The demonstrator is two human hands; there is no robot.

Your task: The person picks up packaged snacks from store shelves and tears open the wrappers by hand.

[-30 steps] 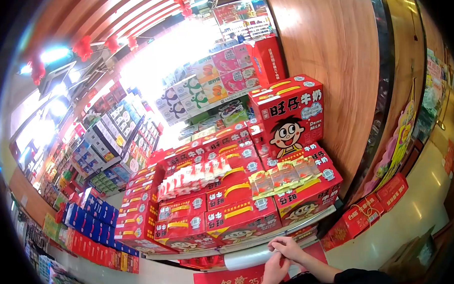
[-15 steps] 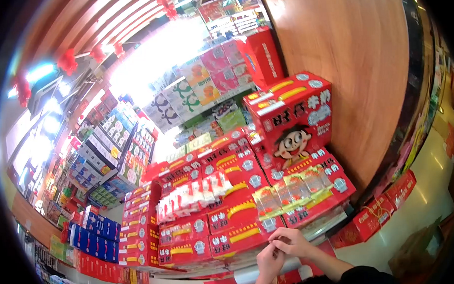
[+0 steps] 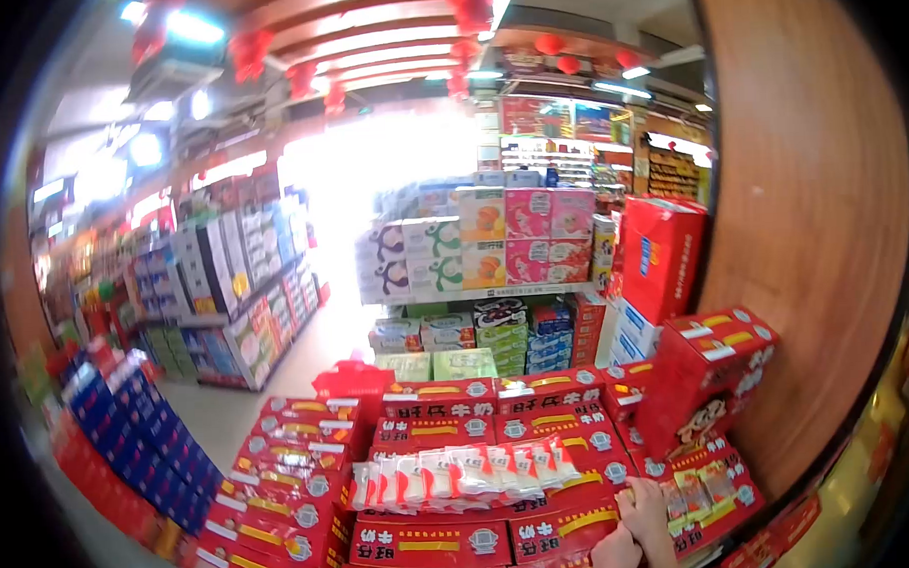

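My right hand (image 3: 643,510) is closed, its fingers curled, in front of the red milk cartons at the lower right. Just below and left of it, my left hand (image 3: 616,555) is closed too, close against the right wrist. Whatever the fingers hold, if anything, is hidden. Left of the hands, a row of white-and-red snack packets (image 3: 461,476) lies on top of the red milk cartons (image 3: 429,543). To the right, yellow-green clear packets (image 3: 698,493) rest on another carton, partly behind my right hand. A larger red carton with a cartoon face (image 3: 706,375) stands tilted behind them.
A wooden panel (image 3: 812,211) closes off the right side. Blue boxes (image 3: 140,445) are stacked at the left. Farther back stand shelves of boxed goods (image 3: 214,282) and stacked drink cartons (image 3: 483,238). Red decorations (image 3: 251,53) hang from the ceiling.
The view has tilted up and levelled, so more of the store and ceiling shows. My hands stay close together and now appear lower and farther right, nearer the yellow-green packets.
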